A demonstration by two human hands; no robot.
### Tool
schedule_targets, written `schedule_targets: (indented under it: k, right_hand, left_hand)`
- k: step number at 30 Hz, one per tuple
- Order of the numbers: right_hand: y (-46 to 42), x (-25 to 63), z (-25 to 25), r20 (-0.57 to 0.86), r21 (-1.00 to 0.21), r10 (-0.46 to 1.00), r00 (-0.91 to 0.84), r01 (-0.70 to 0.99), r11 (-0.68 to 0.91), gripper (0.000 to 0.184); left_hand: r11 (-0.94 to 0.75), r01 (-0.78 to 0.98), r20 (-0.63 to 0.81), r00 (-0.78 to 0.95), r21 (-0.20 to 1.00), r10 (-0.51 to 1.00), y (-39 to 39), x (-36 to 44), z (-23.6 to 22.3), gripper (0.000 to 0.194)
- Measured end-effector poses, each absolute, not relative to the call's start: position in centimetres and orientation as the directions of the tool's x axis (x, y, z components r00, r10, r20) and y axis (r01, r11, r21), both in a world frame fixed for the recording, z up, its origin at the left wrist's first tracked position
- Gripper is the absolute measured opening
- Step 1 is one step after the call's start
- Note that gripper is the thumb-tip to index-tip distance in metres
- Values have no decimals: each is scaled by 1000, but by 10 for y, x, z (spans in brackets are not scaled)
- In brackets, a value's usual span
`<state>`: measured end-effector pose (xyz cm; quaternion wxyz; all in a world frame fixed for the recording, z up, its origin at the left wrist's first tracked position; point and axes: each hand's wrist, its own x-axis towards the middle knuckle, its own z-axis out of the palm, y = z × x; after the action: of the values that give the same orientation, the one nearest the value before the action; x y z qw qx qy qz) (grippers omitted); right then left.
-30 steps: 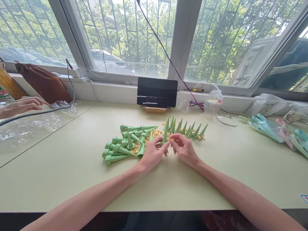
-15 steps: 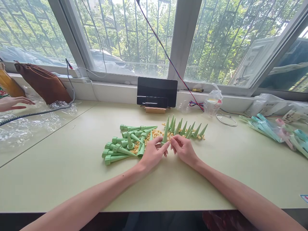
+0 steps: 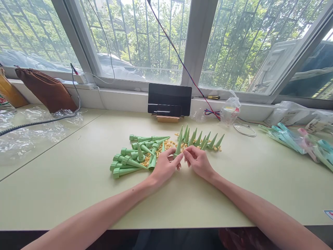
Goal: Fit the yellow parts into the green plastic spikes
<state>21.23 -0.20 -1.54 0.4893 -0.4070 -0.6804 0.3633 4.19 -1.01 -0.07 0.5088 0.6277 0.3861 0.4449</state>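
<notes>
My left hand [image 3: 168, 163] is closed around the base of a green plastic cone-shaped spike [image 3: 178, 145], which points upward. Close beside it, my right hand [image 3: 198, 160] is pinched at the base of that spike; whatever lies between its fingertips is too small to make out. Small yellow pieces [image 3: 169, 143] lie heaped behind my left hand. To the left rests a pile of green spikes with ribbed caps [image 3: 127, 162], most on their sides. Beyond my right hand stand several upright green spikes [image 3: 199, 139] with yellow pieces around their bases.
A black tablet [image 3: 169, 99] leans on a cardboard stand at the back. Clear plastic wrap [image 3: 31, 128], a cable and a brown pouch [image 3: 48, 91] occupy the left. Bagged pastel items [image 3: 288, 139] lie at the right, with a plastic-wrapped cup [image 3: 230, 111] behind.
Another person's hand at the far left has gone out of view. My own hands and the spike have hardly moved.
</notes>
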Motion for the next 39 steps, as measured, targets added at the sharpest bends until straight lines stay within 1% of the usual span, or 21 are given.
schedule_targets:
  k: [4,9,14,20,26,33,35,39]
  right_hand:
    - [-1,212,-15,356,-895,915,-191,213,393,28]
    - [-2,211,-16,382,-891,905,-188,187,415,23]
    - [-3,211,-16,389,-888,901,-190,182,422,23]
    - [-3,212,-15,374,-890,909,-186,204,408,30]
    - [-3,213,-16,353,-891,913,-203,224,394,32]
    - [-1,213,-16,344,-878,918,-198,279,389,43]
    - [-2,212,-15,346,-878,918,-194,277,390,42]
    - [-3,212,-14,371,-878,911,-180,252,407,33]
  left_hand:
    - [-179,39,159,306,983,939,-10,42,-1,33]
    - [-174,43,152,315,984,937,-10,43,-2,35]
    - [-175,36,154,325,984,933,-12,43,0,37]
    - [-180,27,163,319,983,934,-12,44,-2,37]
    - [-168,35,149,315,985,938,-10,43,-4,36]
    - [-163,46,140,316,986,938,-10,44,-6,38]
    - [-166,46,144,311,985,939,-9,44,-6,38]
    - [-177,41,157,301,983,941,-9,43,-4,38]
